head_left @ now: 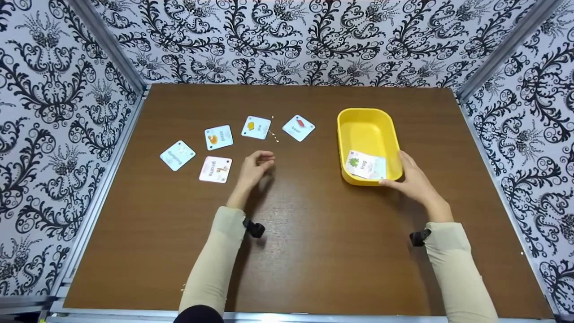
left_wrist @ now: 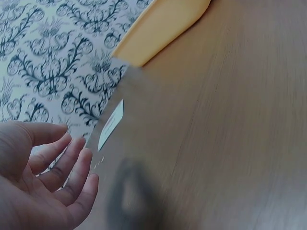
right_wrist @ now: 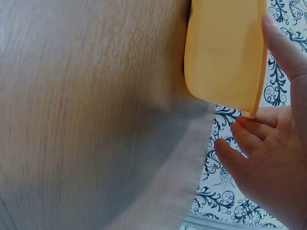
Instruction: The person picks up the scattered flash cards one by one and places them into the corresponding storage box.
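While the right hand (head_left: 417, 181) grips the near right corner of one yellow bin (head_left: 363, 128) between thumb and fingers, the left hand (head_left: 254, 169) hovers over the worktop (head_left: 309, 251), its fingers loosely curled around nothing. Five picture cards (head_left: 219, 137) lie between the worktop's left edge and its middle, the pie card (head_left: 256, 128) just beyond the left fingers, the giraffe card (head_left: 215, 169) beside them. Inside the bin, toward the worktop's far right corner, one frog card (head_left: 359, 164) overlaps at least one more.
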`<state>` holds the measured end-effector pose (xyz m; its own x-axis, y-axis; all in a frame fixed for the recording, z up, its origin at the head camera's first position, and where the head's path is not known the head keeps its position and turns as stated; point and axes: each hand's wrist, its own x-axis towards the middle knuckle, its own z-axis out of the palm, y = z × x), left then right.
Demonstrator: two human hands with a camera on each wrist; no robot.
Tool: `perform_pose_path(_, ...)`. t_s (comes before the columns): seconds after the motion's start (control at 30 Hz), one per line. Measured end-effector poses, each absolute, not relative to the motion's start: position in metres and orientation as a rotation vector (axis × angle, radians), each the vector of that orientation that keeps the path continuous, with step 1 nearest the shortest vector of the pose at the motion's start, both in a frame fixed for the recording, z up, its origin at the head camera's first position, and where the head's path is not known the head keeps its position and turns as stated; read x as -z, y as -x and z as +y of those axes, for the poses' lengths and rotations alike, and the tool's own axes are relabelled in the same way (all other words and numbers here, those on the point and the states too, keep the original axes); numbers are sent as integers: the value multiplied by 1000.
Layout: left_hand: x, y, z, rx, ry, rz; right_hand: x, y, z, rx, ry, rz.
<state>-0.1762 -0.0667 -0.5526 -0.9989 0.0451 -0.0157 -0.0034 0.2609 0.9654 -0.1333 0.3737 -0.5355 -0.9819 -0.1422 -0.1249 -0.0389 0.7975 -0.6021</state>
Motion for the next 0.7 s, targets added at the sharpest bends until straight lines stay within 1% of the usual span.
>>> perform_pose_path(0.7, 556, 163, -149, -1795, 248, 2616, 535, 135, 376, 956, 149, 2795)
